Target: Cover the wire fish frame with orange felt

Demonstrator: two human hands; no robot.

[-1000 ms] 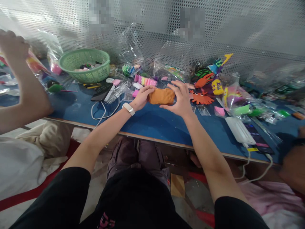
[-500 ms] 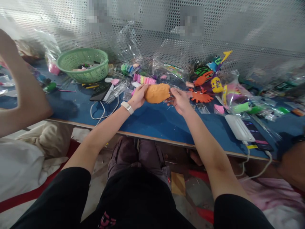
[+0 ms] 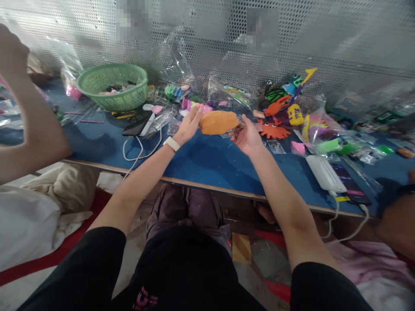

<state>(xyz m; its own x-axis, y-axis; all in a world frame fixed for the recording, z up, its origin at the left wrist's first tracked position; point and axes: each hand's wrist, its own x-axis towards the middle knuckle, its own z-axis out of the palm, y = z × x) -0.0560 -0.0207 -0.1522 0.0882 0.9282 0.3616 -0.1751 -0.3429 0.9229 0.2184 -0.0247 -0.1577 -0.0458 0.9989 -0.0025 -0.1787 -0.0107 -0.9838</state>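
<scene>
A lump of orange modelling clay point(image 3: 219, 122), flattened and rounded, is held up over the blue table between my hands. Along its left end lies my left hand point(image 3: 189, 125), fingers straight and together, touching the clay without wrapping round it. The thumb of that hand is hidden. My right hand point(image 3: 247, 136) grips the clay's right end, its fingers curled beneath and its thumb raised. Clear plastic shows under the clay near those fingers. Just right of my right hand sits an orange clay crab point(image 3: 274, 129) with eyes.
A green basket point(image 3: 113, 101) stands at the back left, near a phone point(image 3: 138, 125) with a white cable. Coloured clay figures point(image 3: 295, 115) and plastic bags lie right. A power bank point(image 3: 326, 174) and another phone point(image 3: 350, 183) rest by the front edge. A co-worker's arm point(image 3: 35, 116) is left.
The clay has turned and shifted slightly right, looking narrower now. My left fingers have straightened along its end; my right hand has opened its thumb upward. The co-worker's arm at left has moved slightly.
</scene>
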